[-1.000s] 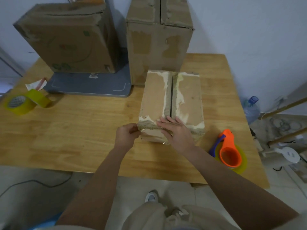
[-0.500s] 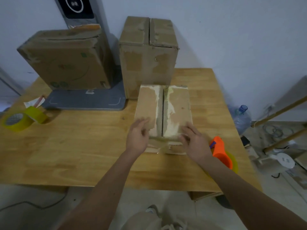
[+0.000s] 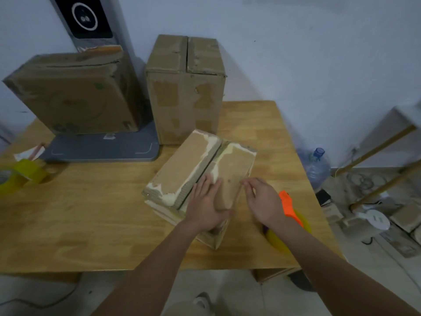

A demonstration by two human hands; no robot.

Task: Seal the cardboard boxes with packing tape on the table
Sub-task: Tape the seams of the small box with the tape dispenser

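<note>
A small cardboard box point(image 3: 182, 169) with torn, whitish flaps lies at an angle on the wooden table point(image 3: 91, 224). My left hand point(image 3: 206, 206) presses flat on its near right flap, fingers straight. My right hand point(image 3: 264, 201) hovers by the box's right side, fingers loosely bent and holding nothing. An orange tape dispenser with a yellow roll point(image 3: 289, 208) lies just right of that hand, partly hidden by my forearm. Two larger boxes stand behind: a tall one point(image 3: 185, 92) and a wide leaning one point(image 3: 70, 94).
Yellow tape rolls point(image 3: 20, 176) sit at the table's left edge. A grey machine base point(image 3: 102, 149) with an upright panel stands at the back left. A water bottle point(image 3: 316, 165), wooden poles and clutter are on the floor to the right.
The small box has been turned clockwise and now lies diagonal. My left hand shifted onto the right flap; my right hand came off the box's front corner to its side.
</note>
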